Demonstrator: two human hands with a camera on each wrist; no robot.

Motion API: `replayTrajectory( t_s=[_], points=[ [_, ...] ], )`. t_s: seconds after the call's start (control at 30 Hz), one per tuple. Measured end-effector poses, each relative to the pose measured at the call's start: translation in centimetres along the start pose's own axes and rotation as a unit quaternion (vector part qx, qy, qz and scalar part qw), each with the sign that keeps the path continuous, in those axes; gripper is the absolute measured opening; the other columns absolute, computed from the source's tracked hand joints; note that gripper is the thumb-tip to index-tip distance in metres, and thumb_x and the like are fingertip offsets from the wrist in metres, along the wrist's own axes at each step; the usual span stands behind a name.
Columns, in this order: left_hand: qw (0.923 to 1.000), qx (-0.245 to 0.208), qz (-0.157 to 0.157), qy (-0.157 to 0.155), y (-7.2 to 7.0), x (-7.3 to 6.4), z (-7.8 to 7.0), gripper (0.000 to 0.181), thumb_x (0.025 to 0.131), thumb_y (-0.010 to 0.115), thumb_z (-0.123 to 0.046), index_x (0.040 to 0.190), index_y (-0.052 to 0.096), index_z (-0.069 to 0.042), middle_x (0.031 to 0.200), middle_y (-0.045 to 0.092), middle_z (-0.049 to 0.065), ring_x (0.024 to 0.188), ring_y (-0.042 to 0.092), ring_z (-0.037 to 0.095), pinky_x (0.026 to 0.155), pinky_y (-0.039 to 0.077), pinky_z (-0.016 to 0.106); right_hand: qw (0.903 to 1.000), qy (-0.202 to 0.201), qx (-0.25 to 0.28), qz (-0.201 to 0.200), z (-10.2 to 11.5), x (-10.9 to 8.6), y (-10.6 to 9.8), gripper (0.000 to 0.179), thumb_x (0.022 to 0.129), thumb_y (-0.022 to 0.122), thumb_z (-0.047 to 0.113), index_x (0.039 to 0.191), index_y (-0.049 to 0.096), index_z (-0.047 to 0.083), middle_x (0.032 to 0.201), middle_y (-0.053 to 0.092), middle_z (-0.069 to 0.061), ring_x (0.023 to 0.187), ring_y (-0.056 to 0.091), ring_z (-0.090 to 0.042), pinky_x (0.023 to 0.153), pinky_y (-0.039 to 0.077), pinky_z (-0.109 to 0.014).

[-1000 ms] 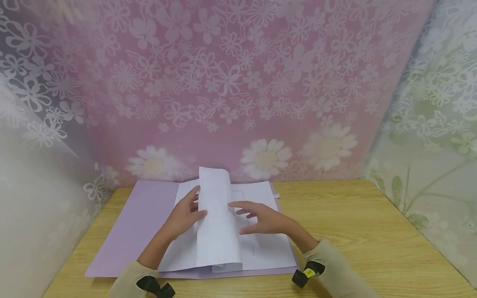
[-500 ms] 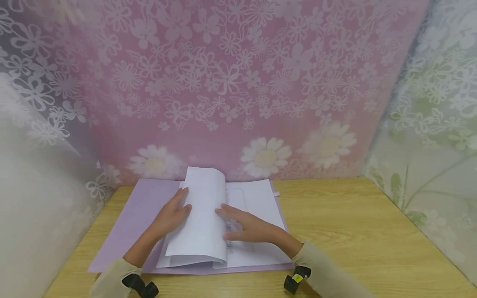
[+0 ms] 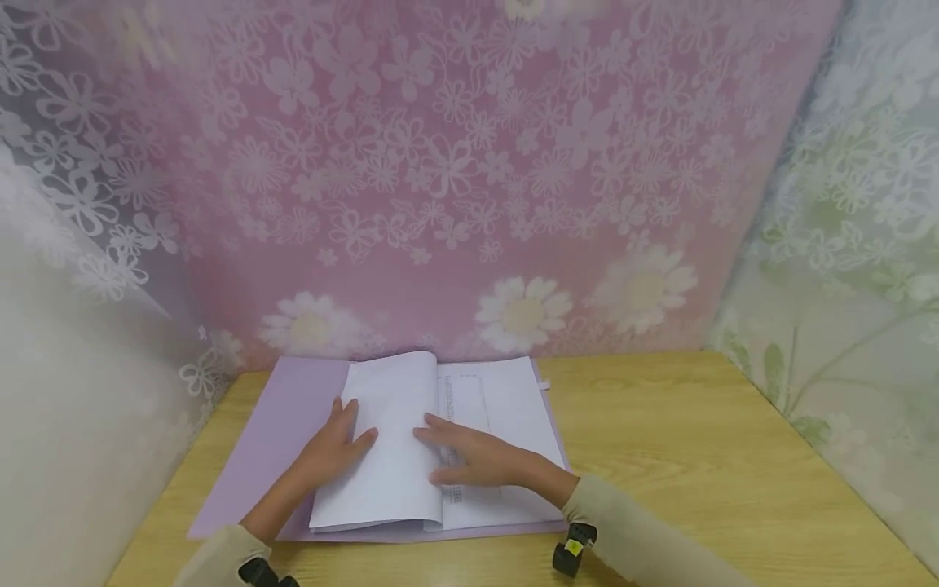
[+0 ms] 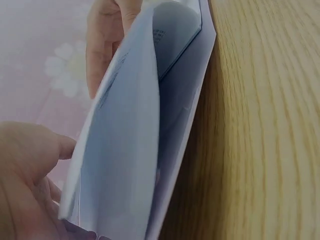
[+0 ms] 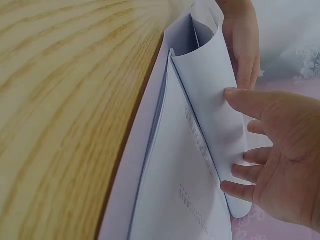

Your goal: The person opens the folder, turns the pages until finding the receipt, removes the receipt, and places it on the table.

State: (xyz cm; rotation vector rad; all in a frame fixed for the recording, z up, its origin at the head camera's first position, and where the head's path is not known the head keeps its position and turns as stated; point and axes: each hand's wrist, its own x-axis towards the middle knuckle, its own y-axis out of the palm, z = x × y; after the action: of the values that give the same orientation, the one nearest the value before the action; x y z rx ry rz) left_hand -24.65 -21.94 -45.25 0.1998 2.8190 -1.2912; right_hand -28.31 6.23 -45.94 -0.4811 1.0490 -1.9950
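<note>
A lilac folder (image 3: 297,383) lies spread on the table, bearing white printed sheets (image 3: 506,387). Several turned sheets (image 3: 392,383) bow over to the left half, their curved fold along the middle. At their outer left edge is my left hand (image 3: 330,452), fingers extended and thumb over the paper; in the left wrist view its thumb touches the sheets, and some fingers are partly hidden by the paper edge. My right hand (image 3: 480,456) has its fingers spread, with fingertips at the curved fold. In the right wrist view, its thumb (image 5: 245,101) touches the bowed paper.
The wooden table (image 3: 660,440) extends to the right of the folder. Behind it stands a pink flowered backdrop (image 3: 455,269), close to the folder's far edge. Pale patterned panels flank both sides. A small white tab (image 3: 544,386) sticks out at the folder's right edge.
The turned sheets have come down from standing nearly upright to lying over the left half. Both hands have moved left with them, and the print on the right page is more exposed.
</note>
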Motion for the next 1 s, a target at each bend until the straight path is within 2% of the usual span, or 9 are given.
replayTrajectory(
  t_s=[0.13, 0.23, 0.37, 0.47, 0.53, 0.6, 0.73, 0.9, 1.0],
  points=[
    [0.9988, 0.046, -0.016, 0.000, 0.4, -0.1, 0.3, 0.082, 0.104, 0.056, -0.036, 0.155, 0.018, 0.015, 0.158, 0.001, 0.046, 0.145, 0.022, 0.061, 0.113, 0.031, 0.072, 0.9998, 0.002, -0.020, 0.005, 0.3, 0.1, 0.3, 0.070, 0.099, 0.065, 0.046, 0.160, 0.036, 0.028, 0.171, 0.020, -0.002, 0.157, 0.025, -0.023, 0.125, 0.030, -0.046],
    [0.9947, 0.096, -0.035, 0.011, 0.9, -0.1, 0.1, 0.081, 0.100, 0.060, -0.034, 0.152, 0.027, 0.018, 0.155, 0.010, 0.050, 0.142, 0.025, 0.066, 0.107, 0.036, 0.075, 0.9992, 0.000, -0.037, 0.012, 0.5, 0.1, 0.5, 0.069, 0.099, 0.064, 0.046, 0.159, 0.037, 0.028, 0.171, 0.022, -0.002, 0.158, 0.024, -0.024, 0.125, 0.031, -0.046],
    [0.9904, 0.122, -0.034, 0.055, 1.5, 0.1, -0.4, 0.078, 0.101, 0.061, -0.037, 0.153, 0.031, 0.013, 0.159, 0.015, 0.043, 0.147, 0.015, 0.063, 0.110, 0.025, 0.079, 0.9984, -0.006, -0.053, 0.018, 0.5, 0.1, 0.5, 0.066, 0.100, 0.063, 0.045, 0.159, 0.038, 0.026, 0.171, 0.023, -0.003, 0.158, 0.023, -0.025, 0.125, 0.031, -0.048],
    [0.9904, 0.103, 0.001, 0.092, 1.7, 0.2, -0.7, 0.076, 0.104, 0.057, -0.040, 0.158, 0.027, 0.005, 0.166, 0.014, 0.031, 0.153, 0.008, 0.055, 0.114, 0.012, 0.080, 0.9977, -0.016, -0.063, 0.017, 0.5, 0.1, 0.3, 0.065, 0.101, 0.062, 0.044, 0.158, 0.039, 0.025, 0.170, 0.023, -0.004, 0.158, 0.024, -0.027, 0.124, 0.032, -0.048],
    [0.9895, 0.097, 0.026, 0.104, 1.8, 0.2, -0.7, 0.075, 0.105, 0.053, -0.042, 0.160, 0.025, 0.001, 0.168, 0.015, 0.025, 0.154, 0.006, 0.052, 0.115, 0.008, 0.079, 0.9973, -0.023, -0.068, 0.018, 0.5, 0.2, 0.3, 0.065, 0.101, 0.062, 0.044, 0.158, 0.040, 0.024, 0.170, 0.024, -0.006, 0.157, 0.025, -0.027, 0.123, 0.033, -0.048],
    [0.9892, 0.093, 0.046, 0.103, 1.9, 0.1, -0.6, 0.075, 0.106, 0.051, -0.043, 0.160, 0.024, 0.000, 0.168, 0.016, 0.023, 0.155, 0.007, 0.051, 0.116, 0.007, 0.079, 0.9970, -0.028, -0.069, 0.019, 0.6, 0.2, 0.3, 0.065, 0.101, 0.062, 0.044, 0.158, 0.040, 0.023, 0.170, 0.025, -0.006, 0.157, 0.025, -0.027, 0.123, 0.033, -0.048],
    [0.9899, 0.094, 0.064, 0.085, 2.0, 0.0, -0.4, 0.076, 0.105, 0.051, -0.045, 0.159, 0.025, 0.002, 0.167, 0.020, 0.025, 0.153, 0.010, 0.054, 0.116, 0.008, 0.078, 0.9962, -0.034, -0.078, 0.022, 0.6, 0.3, 0.0, 0.065, 0.101, 0.061, 0.045, 0.158, 0.039, 0.022, 0.169, 0.026, -0.006, 0.157, 0.027, -0.026, 0.123, 0.034, -0.046],
    [0.9905, 0.097, 0.075, 0.063, 2.4, 0.0, 0.0, 0.078, 0.104, 0.052, -0.048, 0.159, 0.027, 0.001, 0.167, 0.021, 0.024, 0.154, 0.012, 0.052, 0.118, 0.010, 0.075, 0.9960, -0.026, -0.084, 0.019, 0.3, 0.4, -1.0, 0.066, 0.101, 0.062, 0.044, 0.159, 0.038, 0.024, 0.169, 0.026, -0.007, 0.157, 0.026, -0.027, 0.123, 0.033, -0.048],
    [0.9907, 0.101, 0.070, 0.060, 2.8, 0.1, 0.3, 0.079, 0.103, 0.053, -0.049, 0.159, 0.029, 0.001, 0.167, 0.023, 0.023, 0.154, 0.015, 0.052, 0.119, 0.011, 0.075, 0.9968, -0.013, -0.078, 0.007, -0.2, 0.2, -2.2, 0.065, 0.100, 0.063, 0.043, 0.158, 0.039, 0.023, 0.169, 0.027, -0.007, 0.157, 0.025, -0.028, 0.123, 0.033, -0.051]
  ],
)
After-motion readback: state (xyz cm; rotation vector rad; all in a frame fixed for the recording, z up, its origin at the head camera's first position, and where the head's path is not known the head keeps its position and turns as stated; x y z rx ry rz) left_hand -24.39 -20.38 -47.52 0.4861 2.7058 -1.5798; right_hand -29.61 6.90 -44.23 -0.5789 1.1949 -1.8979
